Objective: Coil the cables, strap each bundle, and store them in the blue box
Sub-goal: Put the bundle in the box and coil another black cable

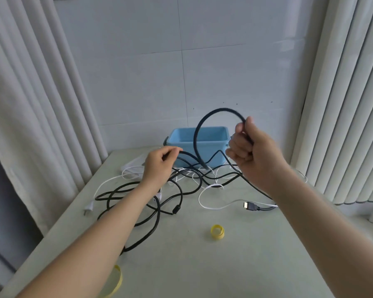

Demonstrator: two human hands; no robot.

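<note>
Black cable [221,109] arches upward, tail hanging down | right hand [247,147] fist grips it | left hand [159,166] pinches it lower

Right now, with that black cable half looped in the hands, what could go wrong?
1. The black cable crosses the white cable in a heap; pulling may drag or knot both.
2. The loop in the right hand looks stiff and could spring loose.
3. The left hand only pinches it, so it might slip.
</note>
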